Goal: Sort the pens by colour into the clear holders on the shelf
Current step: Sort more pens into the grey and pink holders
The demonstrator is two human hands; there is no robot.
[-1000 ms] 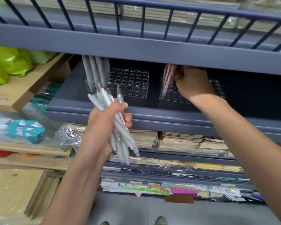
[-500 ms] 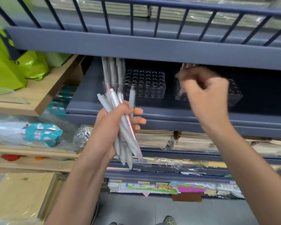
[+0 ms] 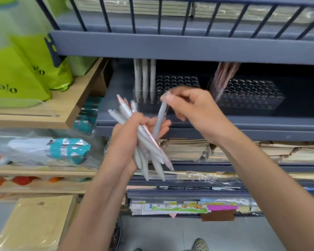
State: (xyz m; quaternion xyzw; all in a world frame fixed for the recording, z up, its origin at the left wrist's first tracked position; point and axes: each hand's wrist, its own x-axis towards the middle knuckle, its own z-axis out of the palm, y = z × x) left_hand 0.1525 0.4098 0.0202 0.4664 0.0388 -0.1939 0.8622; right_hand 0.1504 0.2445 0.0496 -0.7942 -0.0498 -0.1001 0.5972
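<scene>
Gripping: left hand [image 3: 124,142] curled round a bundle of pens [image 3: 149,153], pale grey and pink | right hand [image 3: 198,107] pinches one grey pen [image 3: 159,118] by its top, tip at the left fingers | beyond fingers: dark grey shelf [image 3: 188,122], left holder [image 3: 178,84] with grey pens, right holder [image 3: 250,95] with pink | far left: green bag [image 3: 16,75], "olo"

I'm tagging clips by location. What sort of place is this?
Probably a stationery shop: clear pen holders on a grey metal shelf, wrapped notebook stacks below, and a bundle of pens in the left hand.
</scene>
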